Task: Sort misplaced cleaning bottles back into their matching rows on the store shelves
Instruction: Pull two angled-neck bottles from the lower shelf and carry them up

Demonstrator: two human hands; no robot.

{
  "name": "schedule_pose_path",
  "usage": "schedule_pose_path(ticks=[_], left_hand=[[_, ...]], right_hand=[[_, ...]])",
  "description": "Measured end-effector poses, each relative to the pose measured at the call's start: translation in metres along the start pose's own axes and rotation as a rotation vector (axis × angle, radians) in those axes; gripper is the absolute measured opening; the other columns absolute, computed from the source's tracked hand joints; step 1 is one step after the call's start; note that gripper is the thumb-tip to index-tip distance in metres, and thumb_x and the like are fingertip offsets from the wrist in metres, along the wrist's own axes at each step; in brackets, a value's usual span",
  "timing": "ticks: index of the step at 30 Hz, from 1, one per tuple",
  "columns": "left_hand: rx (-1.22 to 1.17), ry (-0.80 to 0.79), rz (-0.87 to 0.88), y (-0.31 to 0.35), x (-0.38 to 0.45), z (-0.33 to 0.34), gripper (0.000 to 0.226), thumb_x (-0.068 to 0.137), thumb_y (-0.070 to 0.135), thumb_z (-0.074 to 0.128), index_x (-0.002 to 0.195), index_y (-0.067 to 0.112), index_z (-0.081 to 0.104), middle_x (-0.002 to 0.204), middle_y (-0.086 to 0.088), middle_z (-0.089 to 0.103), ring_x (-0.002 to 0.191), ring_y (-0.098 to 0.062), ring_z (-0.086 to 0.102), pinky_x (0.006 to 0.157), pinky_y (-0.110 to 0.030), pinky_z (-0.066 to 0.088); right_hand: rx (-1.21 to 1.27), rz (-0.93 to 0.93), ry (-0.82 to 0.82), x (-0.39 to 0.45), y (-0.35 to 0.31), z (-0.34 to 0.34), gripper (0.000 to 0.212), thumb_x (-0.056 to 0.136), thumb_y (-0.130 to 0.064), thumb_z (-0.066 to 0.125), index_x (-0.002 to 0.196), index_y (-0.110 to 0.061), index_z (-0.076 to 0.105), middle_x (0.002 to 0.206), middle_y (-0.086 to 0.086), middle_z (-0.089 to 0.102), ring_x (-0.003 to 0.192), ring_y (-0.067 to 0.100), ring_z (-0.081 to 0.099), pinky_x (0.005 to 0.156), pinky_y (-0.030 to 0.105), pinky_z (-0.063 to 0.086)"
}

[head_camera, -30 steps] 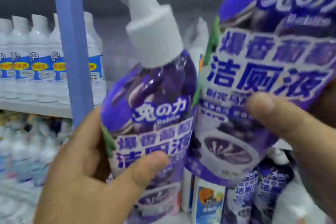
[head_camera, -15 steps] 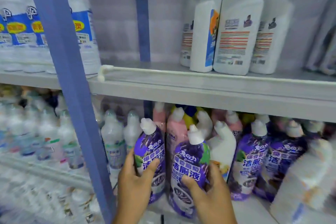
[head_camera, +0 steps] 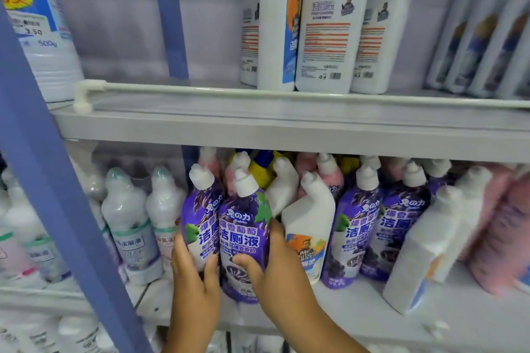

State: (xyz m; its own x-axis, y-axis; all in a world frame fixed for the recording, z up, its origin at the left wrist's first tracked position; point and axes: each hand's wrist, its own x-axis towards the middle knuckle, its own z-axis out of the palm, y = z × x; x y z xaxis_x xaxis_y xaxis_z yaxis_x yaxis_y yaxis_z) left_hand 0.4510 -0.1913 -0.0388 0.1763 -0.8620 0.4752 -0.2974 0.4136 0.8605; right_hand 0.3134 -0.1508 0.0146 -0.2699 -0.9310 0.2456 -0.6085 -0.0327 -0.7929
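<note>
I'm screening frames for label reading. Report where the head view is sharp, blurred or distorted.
Head view: sharpest at centre, where the purple grape-print bottle in the right hand has a readable label; the tilted white plastic bottle and pink bottles at right are smeared; the grey metal shelf edge bows from wide-angle distortion; lighting is soft.

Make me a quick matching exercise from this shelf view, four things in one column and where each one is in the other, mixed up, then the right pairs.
Things:
1. left hand
2. right hand
3. white angled-neck bottle
4. price-tagged blue-label bottle

Places:
A. upper shelf, far left
B. grip on the purple bottle nearer the blue post
C. lower shelf, just right of the held bottles
D. grip on the front purple bottle

Pairs: 1-B, 2-D, 3-C, 4-A
</note>
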Motion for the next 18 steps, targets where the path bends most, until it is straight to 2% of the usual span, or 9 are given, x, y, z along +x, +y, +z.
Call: schedule_pose_path(ticks=[2,4,5,7,9,10,14,16,18], left_hand=[[-0.054,-0.001,-0.012,-0.001,-0.006,-0.004,0.077,0.088,0.021,0.063,0.155,0.040,0.032,0.151,-0.006,0.047,0.133,-0.021,0.054,0.112,-0.037,0.044],[-0.053,0.119,0.005,0.007,-0.018,-0.006,0.071,0.079,0.032,0.064,0.145,0.046,0.046,0.146,-0.008,0.051,0.129,-0.019,0.059,0.108,-0.032,0.048],[-0.054,0.194,0.051,0.018,-0.026,-0.005,0.064,0.078,0.033,0.063,0.141,0.037,0.053,0.142,-0.010,0.053,0.127,-0.027,0.059,0.107,-0.034,0.047],[-0.054,0.267,0.285,0.046,-0.042,-0.002,0.051,0.083,0.023,0.060,0.132,0.013,0.057,0.135,-0.010,0.057,0.123,-0.041,0.057,0.103,-0.051,0.047],[-0.122,0.185,0.452,0.072,-0.053,0.008,0.040,0.086,0.012,0.059,0.125,0.011,0.056,0.133,-0.004,0.058,0.122,-0.036,0.057,0.098,-0.053,0.048],[-0.140,0.100,0.460,0.084,-0.055,0.014,0.039,0.087,0.013,0.059,0.126,0.015,0.056,0.134,-0.002,0.058,0.125,-0.030,0.057,0.100,-0.050,0.048],[-0.185,-0.222,0.196,0.124,-0.051,0.049,0.054,0.092,0.022,0.061,0.140,0.039,0.045,0.145,0.021,0.045,0.140,-0.007,0.046,0.110,-0.032,0.042],[-0.184,-0.266,0.145,0.139,-0.049,0.066,0.058,0.096,0.020,0.063,0.141,0.048,0.039,0.145,0.031,0.039,0.140,0.004,0.040,0.108,-0.020,0.037],[-0.134,-0.250,0.114,0.145,-0.044,0.082,0.063,0.094,0.018,0.065,0.146,0.041,0.038,0.147,0.021,0.041,0.138,-0.001,0.043,0.107,-0.021,0.041]], right_hand=[[0.005,0.007,-0.017,0.000,0.005,0.000,0.070,0.088,-0.041,0.072,0.145,-0.033,0.032,0.128,-0.010,0.063,0.116,0.010,0.061,0.096,0.027,0.051],[-0.003,0.033,-0.081,-0.007,0.014,-0.002,0.069,0.091,-0.039,0.068,0.149,-0.039,0.030,0.132,-0.012,0.061,0.119,0.009,0.059,0.100,0.028,0.050],[-0.004,0.044,-0.110,-0.014,0.020,-0.005,0.064,0.091,-0.040,0.066,0.147,-0.040,0.033,0.131,-0.014,0.061,0.118,0.007,0.060,0.100,0.029,0.051],[-0.001,0.073,-0.152,-0.030,0.031,-0.017,0.047,0.092,-0.042,0.063,0.136,-0.040,0.046,0.123,-0.019,0.065,0.107,0.003,0.065,0.095,0.030,0.054],[0.012,0.120,-0.161,-0.047,0.037,-0.035,0.033,0.092,-0.039,0.064,0.125,-0.040,0.058,0.110,-0.020,0.068,0.089,0.003,0.068,0.086,0.023,0.056],[0.041,0.137,-0.131,-0.054,0.040,-0.047,0.028,0.092,-0.036,0.064,0.120,-0.040,0.061,0.104,-0.020,0.069,0.081,0.005,0.068,0.082,0.022,0.056],[0.198,0.117,0.205,-0.068,0.049,-0.108,0.020,0.094,-0.019,0.067,0.098,-0.038,0.066,0.085,-0.011,0.073,0.072,0.013,0.071,0.073,0.034,0.059],[0.271,0.055,0.449,-0.069,0.055,-0.148,0.022,0.094,-0.012,0.066,0.095,-0.034,0.067,0.083,-0.006,0.071,0.076,0.017,0.070,0.071,0.035,0.059],[0.247,-0.010,0.632,-0.065,0.066,-0.186,0.019,0.095,-0.012,0.065,0.100,-0.030,0.064,0.094,-0.006,0.069,0.084,0.010,0.067,0.076,0.028,0.057]])
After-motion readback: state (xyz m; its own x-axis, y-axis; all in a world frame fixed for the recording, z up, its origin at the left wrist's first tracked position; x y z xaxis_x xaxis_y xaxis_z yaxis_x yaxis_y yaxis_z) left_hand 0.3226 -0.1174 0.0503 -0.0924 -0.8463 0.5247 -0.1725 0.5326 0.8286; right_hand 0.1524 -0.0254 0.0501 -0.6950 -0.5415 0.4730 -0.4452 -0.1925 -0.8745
